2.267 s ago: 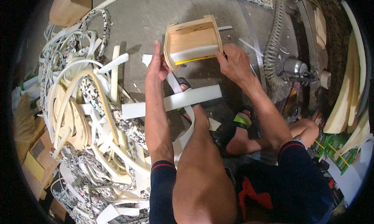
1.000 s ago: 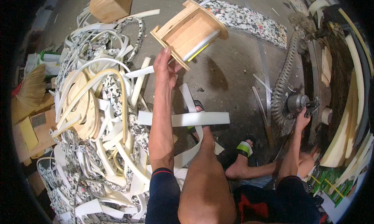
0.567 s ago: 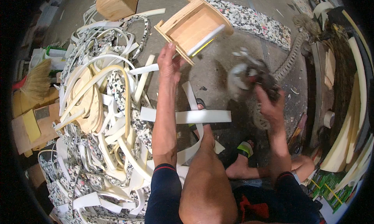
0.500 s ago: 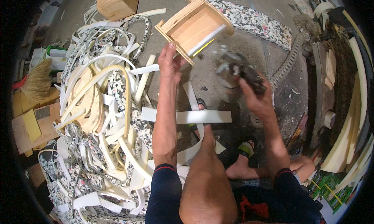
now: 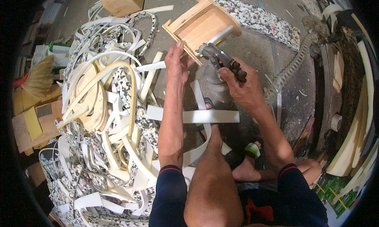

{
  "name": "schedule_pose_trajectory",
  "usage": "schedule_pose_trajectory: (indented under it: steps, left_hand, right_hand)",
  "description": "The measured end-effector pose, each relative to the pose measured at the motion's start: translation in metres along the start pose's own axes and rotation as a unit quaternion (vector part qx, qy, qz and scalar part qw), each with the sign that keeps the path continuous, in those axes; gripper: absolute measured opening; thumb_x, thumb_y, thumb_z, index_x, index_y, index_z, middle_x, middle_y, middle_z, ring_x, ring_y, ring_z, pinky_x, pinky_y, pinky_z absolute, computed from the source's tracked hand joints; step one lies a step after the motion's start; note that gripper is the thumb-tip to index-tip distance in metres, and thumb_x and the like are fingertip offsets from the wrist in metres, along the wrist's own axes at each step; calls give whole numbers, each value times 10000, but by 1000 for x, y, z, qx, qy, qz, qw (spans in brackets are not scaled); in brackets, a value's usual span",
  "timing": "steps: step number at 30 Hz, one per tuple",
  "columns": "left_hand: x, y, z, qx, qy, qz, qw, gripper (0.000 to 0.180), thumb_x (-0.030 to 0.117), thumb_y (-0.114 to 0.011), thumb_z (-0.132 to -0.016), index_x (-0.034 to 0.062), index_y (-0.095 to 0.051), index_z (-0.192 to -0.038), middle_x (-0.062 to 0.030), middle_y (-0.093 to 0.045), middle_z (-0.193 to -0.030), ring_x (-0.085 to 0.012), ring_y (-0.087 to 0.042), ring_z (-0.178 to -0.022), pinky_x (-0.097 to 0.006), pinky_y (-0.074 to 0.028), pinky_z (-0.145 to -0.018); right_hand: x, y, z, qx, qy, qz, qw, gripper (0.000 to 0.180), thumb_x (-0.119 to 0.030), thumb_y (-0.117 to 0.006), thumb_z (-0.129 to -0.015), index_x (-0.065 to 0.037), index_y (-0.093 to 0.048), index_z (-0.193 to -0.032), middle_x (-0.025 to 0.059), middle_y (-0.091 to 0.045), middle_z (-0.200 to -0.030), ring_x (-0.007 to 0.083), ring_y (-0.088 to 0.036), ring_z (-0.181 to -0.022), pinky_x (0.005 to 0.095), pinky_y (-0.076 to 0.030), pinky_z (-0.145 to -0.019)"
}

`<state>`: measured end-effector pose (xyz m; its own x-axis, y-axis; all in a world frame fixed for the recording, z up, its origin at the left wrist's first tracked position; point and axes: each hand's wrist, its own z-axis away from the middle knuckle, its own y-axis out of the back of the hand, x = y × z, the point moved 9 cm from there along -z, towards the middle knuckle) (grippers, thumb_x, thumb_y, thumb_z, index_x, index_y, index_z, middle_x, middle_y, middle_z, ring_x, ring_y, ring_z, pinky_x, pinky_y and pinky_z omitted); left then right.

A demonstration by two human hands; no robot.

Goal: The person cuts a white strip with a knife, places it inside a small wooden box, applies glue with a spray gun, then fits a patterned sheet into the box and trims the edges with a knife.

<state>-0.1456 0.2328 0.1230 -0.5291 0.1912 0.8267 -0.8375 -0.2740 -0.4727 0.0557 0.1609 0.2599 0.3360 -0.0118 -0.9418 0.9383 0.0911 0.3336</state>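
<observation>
Wooden box (image 5: 203,26) held up over floor, tilted, open side toward camera. Left hand (image 5: 176,65) grips its lower edge, forearm upright. Right hand (image 5: 241,89) clenched around metal tool (image 5: 221,60) (nose touching box). Foam strips (image 5: 106,108) heaped left.

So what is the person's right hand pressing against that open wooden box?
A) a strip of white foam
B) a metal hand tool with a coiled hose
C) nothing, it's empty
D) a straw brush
B: the right hand grips a grey metal hand tool, nose at the wooden box that the left hand steadies.
</observation>
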Motion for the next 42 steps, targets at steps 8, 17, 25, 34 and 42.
schedule_pose_trajectory:
  steps: [8,17,25,34,42]
  left_hand:
    - [-5,10,3,4,3,-4,1000,576,395,-717,-926,21,-550,-1332,-136,-683,-1112,-251,-723,-884,-385,-636,-723]
    - [-17,19,3,18,21,-1,1000,686,351,-754,-905,-5,-492,-1429,-105,-669,-1171,-222,-710,-844,-364,-620,-714]
    - [-22,26,5,54,5,-13,998,441,396,-702,-932,88,-622,-1236,-64,-714,-977,-245,-708,-811,-351,-609,-649]
    - [-25,31,7,64,-14,-27,997,539,383,-712,-928,63,-570,-1338,-64,-693,-1013,-231,-695,-797,-346,-585,-641]
    - [-18,32,10,71,-40,-29,996,618,375,-738,-912,39,-525,-1385,-76,-672,-1079,-231,-695,-841,-344,-590,-650]
  right_hand:
    - [3,3,5,-18,-1,13,1000,339,-310,-719,-956,-5,-662,-1092,77,-608,-689,102,-536,-612,316,-465,-563]
    - [17,9,3,12,-32,-9,999,432,-436,-691,-965,-9,-654,-1017,29,-549,-651,88,-467,-625,301,-423,-557]
    - [25,31,0,76,-55,29,995,507,-507,-680,-954,-1,-656,-981,30,-547,-635,115,-467,-617,337,-428,-569]
    - [27,46,-5,109,-33,80,990,535,-535,-658,-956,-1,-663,-996,83,-544,-625,179,-489,-577,377,-441,-571]
    - [34,53,-8,93,-56,101,989,505,-504,-670,-957,-2,-663,-1008,94,-595,-648,180,-556,-584,378,-462,-573]
